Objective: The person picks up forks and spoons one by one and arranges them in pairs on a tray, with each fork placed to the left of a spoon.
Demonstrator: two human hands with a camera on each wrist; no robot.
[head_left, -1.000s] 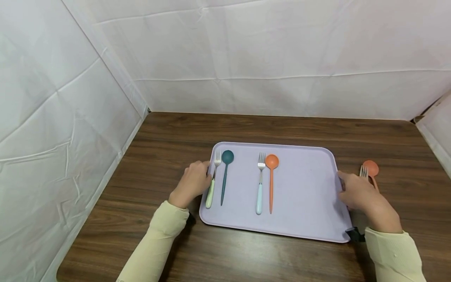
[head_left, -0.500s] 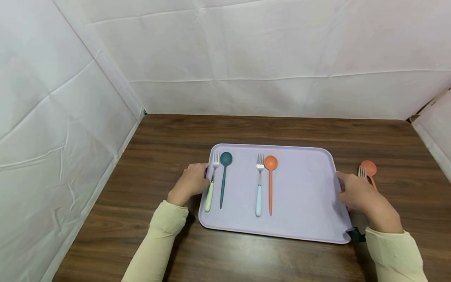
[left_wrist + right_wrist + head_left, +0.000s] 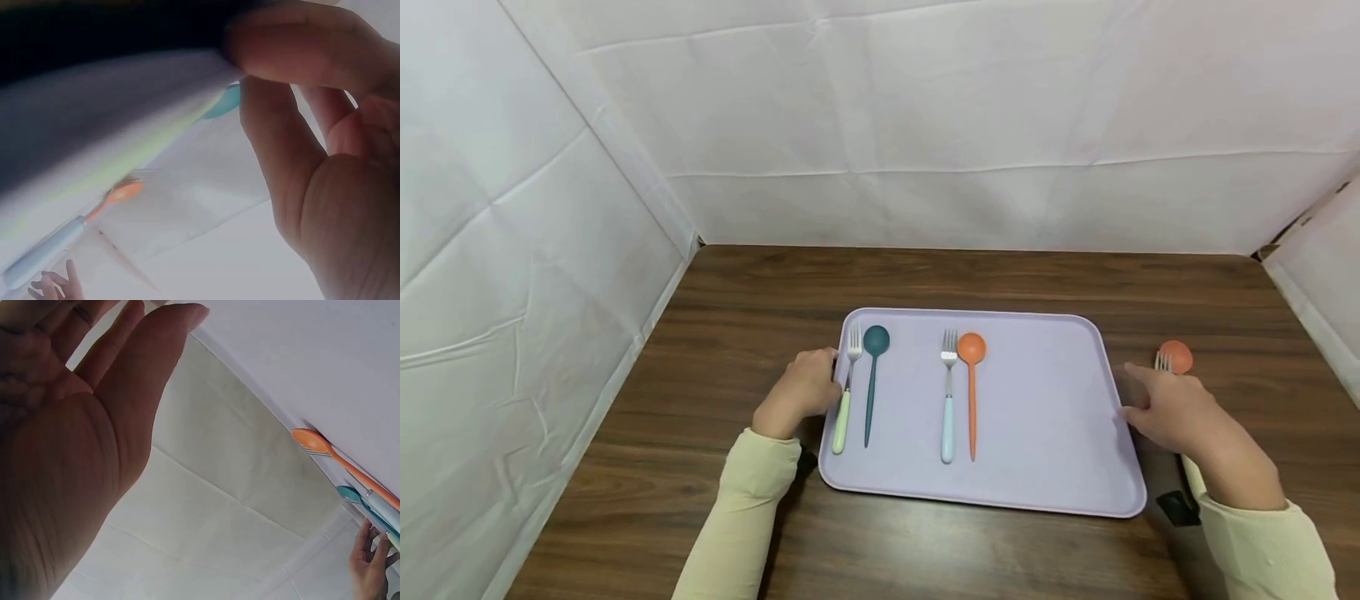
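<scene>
A lilac tray [image 3: 1037, 417] lies on the wooden table. My left hand [image 3: 801, 387] pinches its left rim between thumb and fingers. Beside the right rim, my right hand [image 3: 1180, 417] has its fingers extended and thumb apart, the thumb tip close to the edge. At the tray's left are a green-handled fork [image 3: 841, 421] and a dark teal spoon [image 3: 876, 340]. Near its middle lie a blue-handled fork [image 3: 947, 429] and an orange spoon [image 3: 972, 348], side by side and upright in the view.
On the table right of the tray, another orange spoon [image 3: 1176, 357] and a fork [image 3: 1163, 362] lie partly hidden behind my right hand. A pale yellow-green handle [image 3: 1192, 477] shows by the right wrist. White cloth walls [image 3: 962, 208] stand at the back and sides.
My right hand has let go of the tray's right rim and drawn slightly away, its fingers straightening. The left hand stays at the left rim. The whole view has shifted slightly.
</scene>
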